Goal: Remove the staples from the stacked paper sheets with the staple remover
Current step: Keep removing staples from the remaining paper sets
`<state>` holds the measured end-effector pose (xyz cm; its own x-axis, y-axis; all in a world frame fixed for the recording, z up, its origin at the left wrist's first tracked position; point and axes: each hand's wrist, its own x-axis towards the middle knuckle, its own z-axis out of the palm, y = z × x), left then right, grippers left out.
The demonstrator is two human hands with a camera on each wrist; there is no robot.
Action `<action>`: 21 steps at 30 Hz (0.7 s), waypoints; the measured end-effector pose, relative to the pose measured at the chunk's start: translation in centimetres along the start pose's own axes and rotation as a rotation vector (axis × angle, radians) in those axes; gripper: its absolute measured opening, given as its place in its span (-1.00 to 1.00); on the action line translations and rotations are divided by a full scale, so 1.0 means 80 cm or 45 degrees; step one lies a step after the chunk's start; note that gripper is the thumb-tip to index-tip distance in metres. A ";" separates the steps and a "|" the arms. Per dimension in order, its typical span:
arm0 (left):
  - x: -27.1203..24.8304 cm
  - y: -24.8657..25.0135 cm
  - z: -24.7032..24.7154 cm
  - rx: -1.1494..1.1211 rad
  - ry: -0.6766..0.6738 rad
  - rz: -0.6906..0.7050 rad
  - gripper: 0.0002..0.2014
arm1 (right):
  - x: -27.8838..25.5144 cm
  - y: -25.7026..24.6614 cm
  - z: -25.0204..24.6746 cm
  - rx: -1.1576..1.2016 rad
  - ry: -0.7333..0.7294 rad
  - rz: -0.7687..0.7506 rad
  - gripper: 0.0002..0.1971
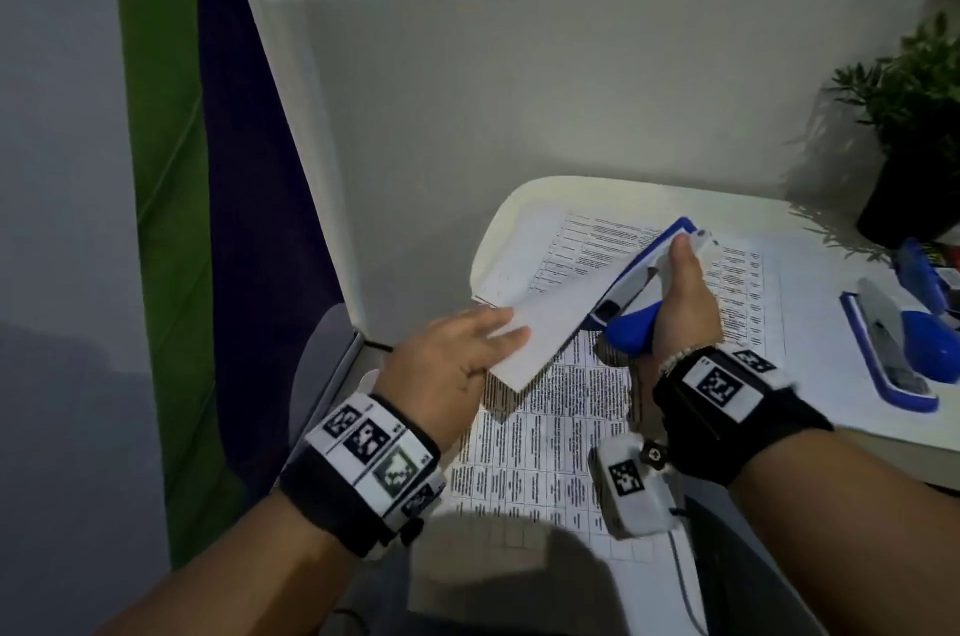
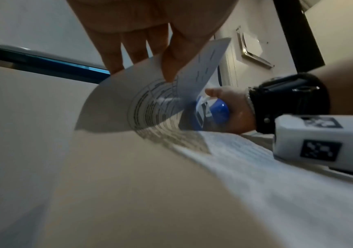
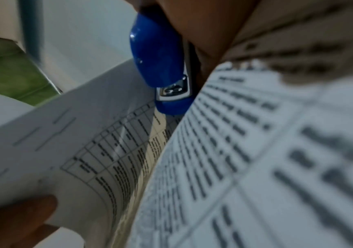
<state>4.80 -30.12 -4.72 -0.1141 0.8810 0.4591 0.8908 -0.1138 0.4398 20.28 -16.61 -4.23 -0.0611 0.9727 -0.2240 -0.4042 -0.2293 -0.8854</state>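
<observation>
A stack of printed sheets [image 1: 550, 433] lies on the white table [image 1: 831, 323]. My left hand [image 1: 498, 331] pinches the top sheet [image 1: 550, 318] and holds it curled back over the stack; the left wrist view shows the thumb [image 2: 171, 67] on its printed face. My right hand [image 1: 685, 292] grips the blue and white staple remover [image 1: 631, 282], tilted steeply. In the right wrist view its metal-tipped end [image 3: 171, 91] points down into the fold between the lifted sheet [image 3: 65, 142] and the page below [image 3: 256, 151]. No staple can be made out.
A second blue and white stapler-like tool [image 1: 893, 349] lies open on the table at the right, with another blue object [image 1: 924, 266] behind it. A potted plant [image 1: 914, 131] stands at the back right. A white partition [image 1: 519, 90] rises behind the table.
</observation>
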 end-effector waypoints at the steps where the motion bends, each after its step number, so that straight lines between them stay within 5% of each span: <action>1: -0.003 -0.003 0.004 0.029 -0.020 0.015 -0.51 | 0.002 0.003 -0.003 0.006 -0.014 -0.007 -0.56; 11: -0.007 -0.012 0.018 0.131 0.010 0.172 -0.51 | 0.006 0.011 -0.012 0.009 -0.014 -0.020 -0.59; 13: -0.009 -0.005 0.015 -0.056 0.086 0.026 -0.56 | 0.006 0.010 -0.012 -0.019 -0.045 -0.031 -0.56; 17: 0.004 0.006 -0.001 -0.568 0.288 -0.539 -0.78 | -0.011 -0.020 0.006 -0.174 -0.195 -0.222 -0.22; 21: 0.009 0.007 -0.012 -0.703 0.300 -0.579 -0.75 | -0.042 -0.071 0.041 -0.273 -0.352 -0.648 -0.60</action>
<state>4.81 -30.01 -3.36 -0.5643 0.7818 0.2653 0.3907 -0.0302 0.9200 19.79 -18.45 2.93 -0.1547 0.9288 0.3367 -0.2539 0.2919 -0.9221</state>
